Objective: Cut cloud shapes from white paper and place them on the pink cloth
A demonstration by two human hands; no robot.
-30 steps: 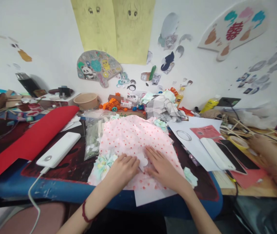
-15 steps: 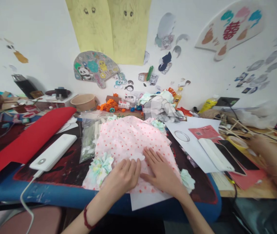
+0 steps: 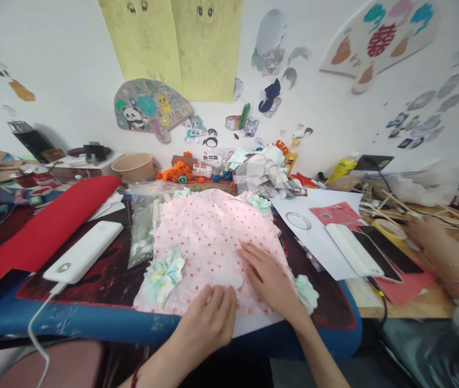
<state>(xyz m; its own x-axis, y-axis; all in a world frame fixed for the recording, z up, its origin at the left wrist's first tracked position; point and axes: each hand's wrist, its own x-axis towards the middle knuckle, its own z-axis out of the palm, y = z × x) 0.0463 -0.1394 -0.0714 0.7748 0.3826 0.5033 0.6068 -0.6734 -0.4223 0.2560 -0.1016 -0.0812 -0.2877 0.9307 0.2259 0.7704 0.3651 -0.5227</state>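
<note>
Pink fabric with red dots (image 3: 213, 226) lies spread over the table, with pale green fabric flowers (image 3: 165, 277) at its corners. My left hand (image 3: 213, 318) is at the fabric's near edge, its fingers curled together; whatever they pinch is hidden. Just beyond those fingers a small white piece (image 3: 229, 278) lies on the fabric. My right hand (image 3: 270, 277) rests on the right part of the cloth with its fingers apart. White paper (image 3: 254, 323) shows from under the near edge.
A white power bank (image 3: 86, 252) with a cable and a long red piece (image 3: 47, 231) lie on the left. White paper (image 3: 302, 215), a white device (image 3: 353, 249) and phones are on the right. Another person's hand (image 3: 427, 234) is at the far right.
My left hand has moved toward the near edge, away from the white piece, which shows more. My right hand stays on the fabric. The view has shifted slightly.
</note>
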